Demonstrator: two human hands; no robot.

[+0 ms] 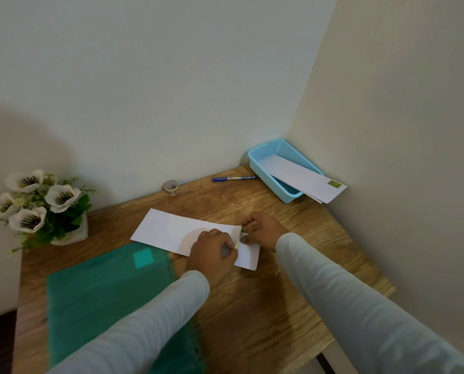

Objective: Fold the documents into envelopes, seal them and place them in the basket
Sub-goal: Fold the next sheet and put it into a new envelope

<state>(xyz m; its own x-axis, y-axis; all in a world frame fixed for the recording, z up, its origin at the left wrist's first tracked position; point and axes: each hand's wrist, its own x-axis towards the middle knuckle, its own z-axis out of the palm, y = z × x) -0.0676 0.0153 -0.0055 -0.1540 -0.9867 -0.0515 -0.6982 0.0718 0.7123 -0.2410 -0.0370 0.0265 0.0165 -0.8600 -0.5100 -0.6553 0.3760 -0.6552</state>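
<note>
A long white envelope [171,229] lies flat on the wooden counter [279,292], near its middle, running from far left to near right. Both hands work at its right end. The left hand [212,252] rests on the envelope with its fingers curled, and its grip pinches the near end of a small yellow-green sticker [237,240] that stands on edge across the paper. The right hand [263,229] comes in from the right, its fingers also curled, and its grip pinches the far end of the same sticker. The short part of the envelope right of the sticker lies bare on the counter between the two wrists. Both arms wear pale long sleeves.

In the far right corner, against the walls, stands a light blue basket [263,151]. Sealed white envelopes [301,176] lie in it at a slant, their right ends sticking out over its rim, and the top one bears a green square label [334,184].

A blue pen [233,178] lies along the far edge of the counter just left of the basket, and a small roll of tape [170,188] stands further left against the wall. At the left edge sits a white pot [74,236] of white flowers [44,203]. A green folder [104,292] lies flat on the near left part of the counter, partly under the left forearm.
</note>
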